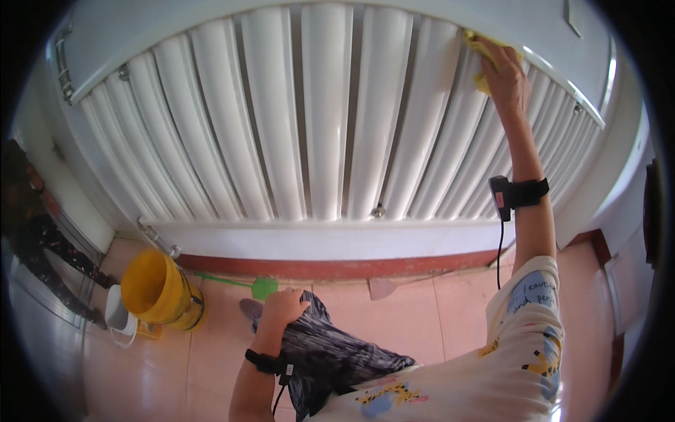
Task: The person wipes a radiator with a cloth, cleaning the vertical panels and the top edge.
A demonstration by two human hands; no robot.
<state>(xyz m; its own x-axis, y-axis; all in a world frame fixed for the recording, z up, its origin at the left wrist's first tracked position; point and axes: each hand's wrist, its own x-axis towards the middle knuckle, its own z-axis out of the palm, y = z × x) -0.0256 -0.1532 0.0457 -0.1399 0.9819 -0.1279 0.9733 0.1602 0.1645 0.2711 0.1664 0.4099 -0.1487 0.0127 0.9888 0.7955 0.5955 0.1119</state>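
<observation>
A white column radiator (327, 116) runs along the wall before me. My right hand (509, 79) is raised to its upper right part and grips a yellow cloth (480, 45), which lies against the columns just under the top rail. Part of the cloth is hidden beneath my fingers. Low down, my left hand (287, 306) rests on the knee of my dark patterned trousers (337, 348), holding nothing, with its thumb apart from the fingers. Each forearm wears a black strap with a small cabled device.
Left on the pink tiled floor (401, 322) stands a yellow bucket (158, 290), beside a white container (118, 311). A green flyswatter (263, 287) lies near the red baseboard (337, 268). Another person (37, 232) stands at the far left. A pipe valve (158, 240) juts out by the bucket.
</observation>
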